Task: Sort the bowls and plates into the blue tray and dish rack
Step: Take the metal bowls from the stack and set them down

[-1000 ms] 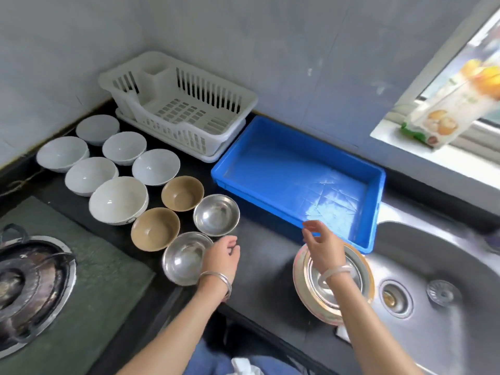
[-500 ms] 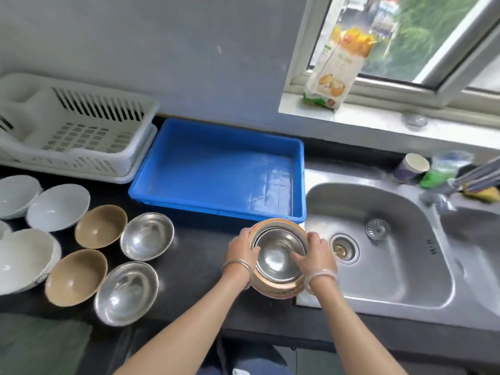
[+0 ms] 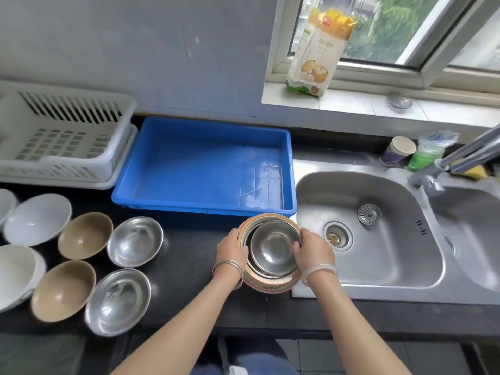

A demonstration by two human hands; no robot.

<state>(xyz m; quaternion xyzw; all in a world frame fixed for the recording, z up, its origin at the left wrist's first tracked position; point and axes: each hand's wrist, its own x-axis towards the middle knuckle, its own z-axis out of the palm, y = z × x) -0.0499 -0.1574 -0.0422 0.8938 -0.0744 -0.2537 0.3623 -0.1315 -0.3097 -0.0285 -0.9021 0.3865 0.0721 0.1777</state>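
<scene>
My left hand (image 3: 232, 251) and right hand (image 3: 313, 251) clasp stack of plates (image 3: 270, 253) from both sides, near edge of counter, just near of blue tray (image 3: 201, 169). Tray holds nothing. Dish rack (image 3: 62, 139) far left, nothing in it as far as visible. Steel bowls (image 3: 135, 241), brown bowls (image 3: 85, 235), white bowls (image 3: 38, 219) all wait on counter, left. Judgement: sorting barely begun; nothing placed, everything left.
</scene>
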